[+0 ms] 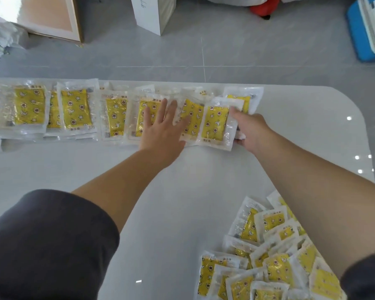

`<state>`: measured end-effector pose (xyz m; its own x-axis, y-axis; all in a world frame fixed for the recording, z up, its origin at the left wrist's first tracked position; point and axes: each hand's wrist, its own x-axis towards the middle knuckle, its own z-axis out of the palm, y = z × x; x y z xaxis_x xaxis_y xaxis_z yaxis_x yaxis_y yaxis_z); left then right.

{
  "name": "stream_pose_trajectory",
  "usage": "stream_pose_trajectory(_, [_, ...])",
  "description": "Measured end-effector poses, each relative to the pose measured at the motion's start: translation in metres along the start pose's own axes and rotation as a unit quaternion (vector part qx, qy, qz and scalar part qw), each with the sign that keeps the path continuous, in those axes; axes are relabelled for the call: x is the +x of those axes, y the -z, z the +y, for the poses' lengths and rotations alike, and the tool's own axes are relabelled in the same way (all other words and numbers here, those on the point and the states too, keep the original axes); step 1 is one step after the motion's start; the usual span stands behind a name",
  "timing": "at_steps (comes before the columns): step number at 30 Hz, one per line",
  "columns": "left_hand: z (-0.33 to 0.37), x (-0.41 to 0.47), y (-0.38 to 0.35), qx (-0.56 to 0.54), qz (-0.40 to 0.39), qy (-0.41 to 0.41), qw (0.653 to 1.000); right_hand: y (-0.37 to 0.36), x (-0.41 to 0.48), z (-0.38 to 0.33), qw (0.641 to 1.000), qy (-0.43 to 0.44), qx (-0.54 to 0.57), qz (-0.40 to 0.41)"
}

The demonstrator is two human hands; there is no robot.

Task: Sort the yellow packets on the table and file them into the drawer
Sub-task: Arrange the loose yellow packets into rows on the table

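Pressing its spread fingers flat, the left hand (162,128) steadies the overlapping row of yellow packets (74,109) along the desk's (160,191) far edge, likely so the right hand (252,132), pinching one packet (215,123), can tuck it in.

Single head-worn view; wide-angle, steeply down and forward over white table (182,191); forearms close; floor (225,50) beyond far edge

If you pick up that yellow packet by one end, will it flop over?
Probably a little: the yellow packet under the right hand looks thin and flat. Its clear, shiny wrapper may be slippery on the glossy table. It seems light.
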<state>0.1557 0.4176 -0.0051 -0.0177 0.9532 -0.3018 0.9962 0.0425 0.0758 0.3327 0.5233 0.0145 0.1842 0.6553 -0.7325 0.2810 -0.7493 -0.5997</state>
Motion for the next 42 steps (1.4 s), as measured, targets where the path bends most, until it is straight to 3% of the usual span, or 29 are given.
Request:
stream_pose_trajectory(8, [0.012, -0.002, -0.006, 0.053, 0.009, 0.032, 0.998, 0.042, 0.039, -0.012, 0.972, 0.109, -0.2, 0.052])
stream_pose_trajectory(12, [0.023, -0.006, -0.002, 0.064, -0.011, 0.049, 0.997, 0.048, 0.033, -0.007, 0.932, 0.16, -0.319, 0.069])
stream_pose_trajectory(17, [0.052, -0.045, 0.0, -0.051, 0.065, 0.033, 0.996, 0.072, -0.005, 0.043, 0.901, 0.237, -0.362, 0.033])
stream_pose_trajectory(20, [0.09, -0.096, -0.012, -0.12, -0.002, 0.026, 0.992, 0.103, -0.039, 0.094, 0.877, 0.268, -0.398, -0.013])
stream_pose_trajectory(27, [0.17, -0.198, -0.047, -0.178, -0.196, 0.015, 0.964, 0.17, -0.106, 0.178, 0.853, 0.324, -0.399, -0.091])
stream_pose_trajectory(31, [0.182, -0.217, -0.056, -0.132, -0.164, 0.073, 0.975, 0.187, -0.128, 0.202, 0.845, 0.341, -0.393, -0.126])
stream_pose_trajectory(36, [0.184, -0.219, -0.063, -0.093, -0.145, 0.092, 0.981, 0.19, -0.142, 0.223, 0.862, 0.322, -0.362, -0.153])
stream_pose_trajectory(42, [0.178, -0.216, -0.044, -0.172, -0.129, 0.095, 0.972, 0.19, -0.158, 0.234, 0.885, 0.29, -0.309, -0.193])
